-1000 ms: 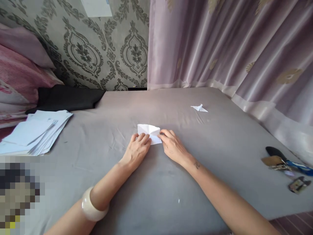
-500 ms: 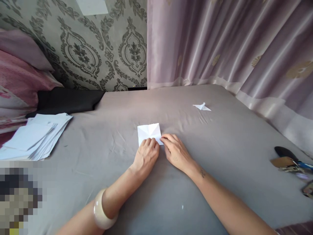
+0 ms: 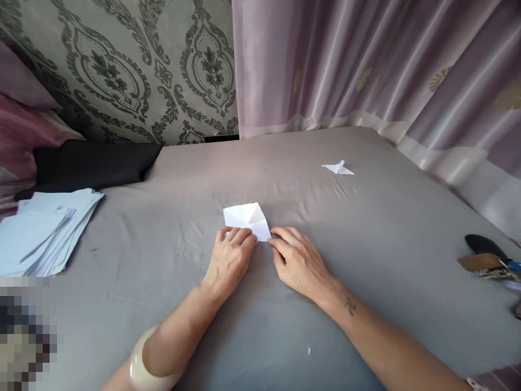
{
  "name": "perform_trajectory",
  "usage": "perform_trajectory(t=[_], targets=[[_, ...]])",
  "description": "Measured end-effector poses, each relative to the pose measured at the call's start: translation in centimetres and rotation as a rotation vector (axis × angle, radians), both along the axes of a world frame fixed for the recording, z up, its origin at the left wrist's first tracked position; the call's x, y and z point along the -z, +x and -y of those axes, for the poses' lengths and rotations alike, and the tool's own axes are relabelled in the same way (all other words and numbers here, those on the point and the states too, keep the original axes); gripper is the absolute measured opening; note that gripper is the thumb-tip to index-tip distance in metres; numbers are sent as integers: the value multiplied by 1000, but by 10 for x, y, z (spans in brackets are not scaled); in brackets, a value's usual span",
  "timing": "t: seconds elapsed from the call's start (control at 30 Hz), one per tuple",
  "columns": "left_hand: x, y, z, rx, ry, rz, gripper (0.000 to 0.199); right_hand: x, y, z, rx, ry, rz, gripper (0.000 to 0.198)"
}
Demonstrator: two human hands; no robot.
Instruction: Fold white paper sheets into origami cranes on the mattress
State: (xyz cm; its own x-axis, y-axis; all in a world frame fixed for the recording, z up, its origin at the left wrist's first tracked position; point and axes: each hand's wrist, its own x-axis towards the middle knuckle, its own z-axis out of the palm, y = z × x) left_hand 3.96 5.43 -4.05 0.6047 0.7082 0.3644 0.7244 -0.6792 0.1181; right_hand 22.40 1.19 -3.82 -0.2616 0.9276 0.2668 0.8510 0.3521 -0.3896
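Note:
A small white sheet of paper [image 3: 249, 217] with crossing creases lies on the grey cloth in front of me. My left hand [image 3: 231, 252] has its curled fingers on the paper's near edge and hides that corner. My right hand [image 3: 299, 258] is at the near right corner, with thumb and fingertips close together around it; the exact contact is hard to see. Farther off to the right rests a folded white paper bird [image 3: 339, 168], apart from both hands.
A stack of white papers [image 3: 44, 233] lies at the left, with a black folded cloth [image 3: 97, 165] behind it. Keys and a brown tag [image 3: 484, 263] sit at the right edge. Purple curtains [image 3: 325, 60] hang along the back right.
The left hand has shifted slightly left along the near edge, and the right hand slightly right and down. The paper's right side now bends and slants more. The view has tilted a little.

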Motion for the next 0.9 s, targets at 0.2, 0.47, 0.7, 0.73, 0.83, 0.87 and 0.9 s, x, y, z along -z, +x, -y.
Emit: perform_trajectory(t=[0.2, 0.47, 0.7, 0.73, 0.83, 0.87, 0.9], targets=[[-3, 0, -9, -44, -79, 15, 24, 1, -4, -9, 80, -16, -51, 17], [-6, 2, -16, -58, -122, -13, 29, 7, -7, -18, 182, -80, -151, 11], [-7, 2, -22, -81, -163, -21, 28, 6, -12, -23, 258, -129, -178, 12], [-7, 2, -23, -79, -166, -25, 27, 6, -12, -24, 266, -137, -181, 12], [-7, 2, -24, -72, -170, -30, 27, 4, -13, -25, 280, -167, -186, 12], [-7, 2, -25, -70, -171, -30, 26, 3, -14, -26, 284, -175, -186, 12], [-7, 2, -25, -70, -173, -29, 26, 2, -14, -26, 287, -182, -185, 12]])
